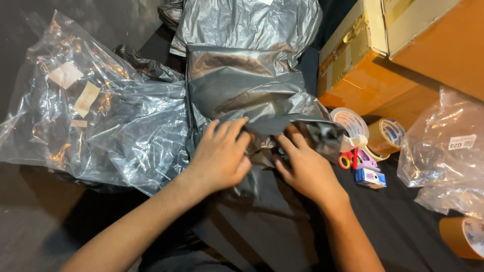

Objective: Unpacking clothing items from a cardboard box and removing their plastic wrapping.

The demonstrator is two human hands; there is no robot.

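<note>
1. Grey plastic mailer bag lies in the middle of the dark surface, its near edge bunched under both hands.
2. Left hand presses flat, fingers spread, pinning the fold; right hand pinches the edge.
3. Tape rolls sit just right; clear bags left.

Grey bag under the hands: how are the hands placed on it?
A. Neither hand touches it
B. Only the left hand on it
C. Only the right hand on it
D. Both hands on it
D: the left hand and the right hand both press on the crumpled grey bag.
</note>
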